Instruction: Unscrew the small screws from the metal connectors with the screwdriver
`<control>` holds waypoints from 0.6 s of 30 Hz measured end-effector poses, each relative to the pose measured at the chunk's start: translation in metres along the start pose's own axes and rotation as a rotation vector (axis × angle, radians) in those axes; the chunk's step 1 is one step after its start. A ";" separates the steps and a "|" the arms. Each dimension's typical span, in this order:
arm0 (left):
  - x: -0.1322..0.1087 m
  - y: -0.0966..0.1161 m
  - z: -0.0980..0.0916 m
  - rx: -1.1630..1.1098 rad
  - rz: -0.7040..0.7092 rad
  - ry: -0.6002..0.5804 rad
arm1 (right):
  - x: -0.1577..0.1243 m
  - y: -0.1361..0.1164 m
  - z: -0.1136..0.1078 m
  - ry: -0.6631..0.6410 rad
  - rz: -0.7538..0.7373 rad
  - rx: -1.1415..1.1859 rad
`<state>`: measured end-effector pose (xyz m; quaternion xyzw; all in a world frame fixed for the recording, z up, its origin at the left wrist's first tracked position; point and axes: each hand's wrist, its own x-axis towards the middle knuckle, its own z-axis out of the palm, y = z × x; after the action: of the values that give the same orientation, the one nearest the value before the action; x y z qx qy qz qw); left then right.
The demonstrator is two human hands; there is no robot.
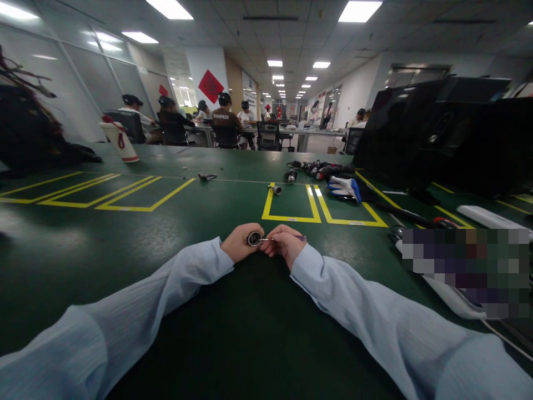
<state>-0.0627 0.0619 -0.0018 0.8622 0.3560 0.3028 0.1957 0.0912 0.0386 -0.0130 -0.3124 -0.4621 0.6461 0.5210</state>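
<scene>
**Green bench: a thin tool meets a small round part**

Green matting point(125, 250) covers the long bench, taped with yellow boxes point(291, 218), in an open office where other people sit at far tables. Near the front edge, the left hand point(239, 244) is curled closed around a round metal part point(253, 239), whose open face is turned toward the camera. The right hand point(287, 247) pinches a thin tool point(266, 239) (a fine driver or a pick, too small to tell), with its tip at the part's rim. I judge this to be the stage of working the tip into the part. A next move calls for a steady left grip and small, exact wrist work. Room lies open ahead and to the left. To the right, gloves point(345, 188) and black cases point(437, 133) sit well apart from the hands.
</scene>
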 end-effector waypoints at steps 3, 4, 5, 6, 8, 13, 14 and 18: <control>0.000 0.000 0.000 -0.022 0.001 -0.010 | -0.001 -0.001 0.000 -0.014 -0.002 0.018; 0.000 0.000 0.000 -0.024 0.000 -0.013 | -0.001 0.000 0.000 -0.013 -0.007 0.016; 0.000 0.000 0.000 -0.023 -0.001 -0.013 | -0.002 0.000 0.001 -0.009 -0.014 0.011; 0.000 0.000 0.000 -0.019 -0.003 -0.013 | -0.002 0.000 0.000 -0.002 -0.022 0.003; 0.000 0.000 0.000 -0.001 -0.010 -0.007 | -0.002 0.000 0.001 0.020 -0.046 -0.020; 0.000 0.002 0.000 0.055 -0.019 -0.021 | -0.006 -0.002 0.004 0.093 -0.134 -0.114; 0.000 0.003 0.000 0.063 -0.017 -0.031 | -0.008 -0.003 0.005 0.107 -0.159 -0.141; 0.001 0.006 0.000 0.086 -0.011 -0.054 | -0.016 -0.003 0.008 0.136 -0.299 -0.449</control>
<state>-0.0592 0.0588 0.0015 0.8756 0.3681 0.2628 0.1696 0.0895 0.0209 -0.0082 -0.3910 -0.5985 0.4210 0.5583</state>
